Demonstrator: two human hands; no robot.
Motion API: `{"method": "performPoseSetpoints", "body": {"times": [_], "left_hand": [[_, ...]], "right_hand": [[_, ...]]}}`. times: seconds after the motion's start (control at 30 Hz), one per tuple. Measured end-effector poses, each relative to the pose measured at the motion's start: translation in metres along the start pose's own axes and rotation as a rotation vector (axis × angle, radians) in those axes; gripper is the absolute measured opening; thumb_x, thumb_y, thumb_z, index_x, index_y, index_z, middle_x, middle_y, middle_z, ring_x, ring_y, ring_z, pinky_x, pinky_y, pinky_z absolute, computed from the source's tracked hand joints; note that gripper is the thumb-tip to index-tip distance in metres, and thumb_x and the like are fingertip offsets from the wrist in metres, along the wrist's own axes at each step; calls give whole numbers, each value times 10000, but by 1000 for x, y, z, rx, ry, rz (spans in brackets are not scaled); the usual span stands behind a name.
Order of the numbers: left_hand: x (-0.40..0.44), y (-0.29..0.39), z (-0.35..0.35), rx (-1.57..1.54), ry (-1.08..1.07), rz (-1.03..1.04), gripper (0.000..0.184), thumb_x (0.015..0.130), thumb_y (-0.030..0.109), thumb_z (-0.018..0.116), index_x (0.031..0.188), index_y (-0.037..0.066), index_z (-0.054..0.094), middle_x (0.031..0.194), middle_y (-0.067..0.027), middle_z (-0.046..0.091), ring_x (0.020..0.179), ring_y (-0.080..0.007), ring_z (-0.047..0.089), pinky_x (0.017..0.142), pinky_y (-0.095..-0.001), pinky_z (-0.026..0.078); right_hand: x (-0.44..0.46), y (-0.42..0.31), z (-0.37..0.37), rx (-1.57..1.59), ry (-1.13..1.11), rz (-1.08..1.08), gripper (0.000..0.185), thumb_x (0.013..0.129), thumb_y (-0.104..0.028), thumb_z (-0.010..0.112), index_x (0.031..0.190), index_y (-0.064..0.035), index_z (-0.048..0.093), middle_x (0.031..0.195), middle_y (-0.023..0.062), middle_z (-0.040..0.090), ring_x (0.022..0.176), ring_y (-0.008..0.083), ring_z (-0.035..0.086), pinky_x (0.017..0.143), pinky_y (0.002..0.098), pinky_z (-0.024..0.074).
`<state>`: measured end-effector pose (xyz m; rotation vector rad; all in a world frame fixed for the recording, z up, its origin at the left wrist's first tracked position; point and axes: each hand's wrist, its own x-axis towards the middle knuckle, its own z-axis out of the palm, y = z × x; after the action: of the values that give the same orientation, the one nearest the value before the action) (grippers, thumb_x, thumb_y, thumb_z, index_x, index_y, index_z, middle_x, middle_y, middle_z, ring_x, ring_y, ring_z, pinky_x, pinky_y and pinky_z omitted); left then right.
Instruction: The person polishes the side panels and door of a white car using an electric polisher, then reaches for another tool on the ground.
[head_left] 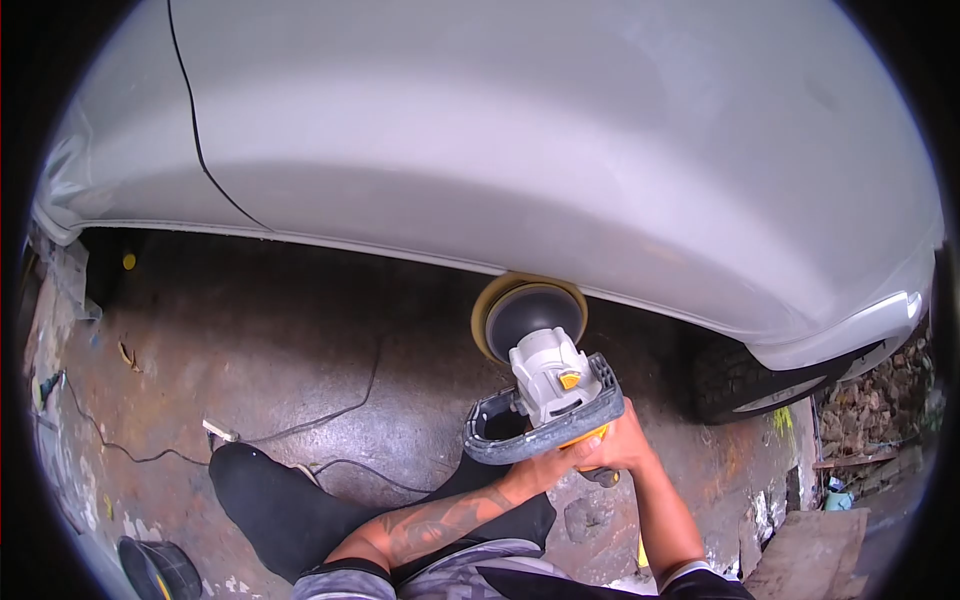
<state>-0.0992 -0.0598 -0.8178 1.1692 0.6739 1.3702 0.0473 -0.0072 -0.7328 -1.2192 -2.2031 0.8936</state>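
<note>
A polisher [548, 385] with a silver head and a dark loop handle is held low in front of me. Its round yellow-edged pad [484, 318] is at the lower edge of the silver car body [450, 120], partly beneath the edge; firm contact cannot be made out. My left hand [548, 470] is closed around the polisher's rear body, under the loop handle. Beside it my right hand [622, 442] grips the same yellow body from the right. The fingers of both hands are partly hidden by the tool.
A black tyre [735, 385] stands at the right under the car. Cables and a white plug connector [219, 431] lie on the stained floor near my knee. A black bucket [160, 570] is at lower left, a board [810, 555] at lower right.
</note>
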Motion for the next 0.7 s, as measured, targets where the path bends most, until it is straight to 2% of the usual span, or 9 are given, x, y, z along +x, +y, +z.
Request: {"method": "performPoseSetpoints", "body": {"times": [0.1,0.23,0.3,0.37,0.5,0.53,0.57,0.63,0.7], "left_hand": [[4,-3,-6,17,-12,40,486,956,367,721,1300,34,634,1268,-113,669,1206,-252,611,1060,-401,453],[-1,-1,-3,-10,51,35,451,936,265,751,1305,34,630,1270,-120,668,1189,-230,621,1042,-386,474],[3,-12,-10,92,63,111,443,914,251,771,1280,41,638,1235,-108,679,1154,-224,638,1015,-382,495],[4,-29,-20,138,52,150,561,852,355,811,1270,30,623,1181,-159,695,1145,-286,662,981,-405,518],[13,-13,-37,197,75,209,630,797,374,868,1272,37,627,1167,-131,705,1081,-276,693,945,-402,539],[15,2,-42,218,82,219,632,790,371,875,1267,37,630,1164,-128,707,1074,-274,696,940,-400,541],[17,16,-45,239,91,226,633,782,367,883,1262,38,633,1161,-125,709,1066,-272,699,935,-398,544],[16,37,-55,282,103,236,637,767,361,897,1253,38,640,1155,-119,713,1050,-268,705,924,-394,549],[16,47,-67,111,119,210,639,720,341,936,1215,40,667,1133,-110,724,1043,-247,710,904,-372,560]], "right_hand": [[3,0,6,57,41,-11,744,561,-324,852,1206,-33,621,1096,183,718,1031,409,703,909,440,545],[5,-7,3,40,-10,-13,782,542,-323,867,1217,-20,615,1099,187,718,1028,402,706,911,434,548],[4,12,11,-9,-1,-101,812,535,-341,886,1228,-16,617,1110,188,721,1023,382,713,911,428,549],[1,16,18,43,58,-57,851,533,-363,906,1248,-10,610,1132,192,719,1039,371,712,925,417,544],[21,0,15,56,2,-125,872,530,-381,922,1247,4,611,1162,201,710,1053,368,713,915,417,547],[25,4,22,195,21,-20,798,590,-377,898,1234,2,618,1140,199,712,1053,377,713,911,417,548],[31,10,31,161,126,-231,652,707,-313,837,1231,7,616,1115,192,714,1037,352,719,911,400,548],[49,14,43,100,145,-136,528,782,-237,775,1223,7,620,1090,178,716,1013,309,723,891,388,553],[71,3,61,357,113,-146,467,803,-183,743,1216,2,628,1078,159,717,988,268,721,867,378,558]]}}
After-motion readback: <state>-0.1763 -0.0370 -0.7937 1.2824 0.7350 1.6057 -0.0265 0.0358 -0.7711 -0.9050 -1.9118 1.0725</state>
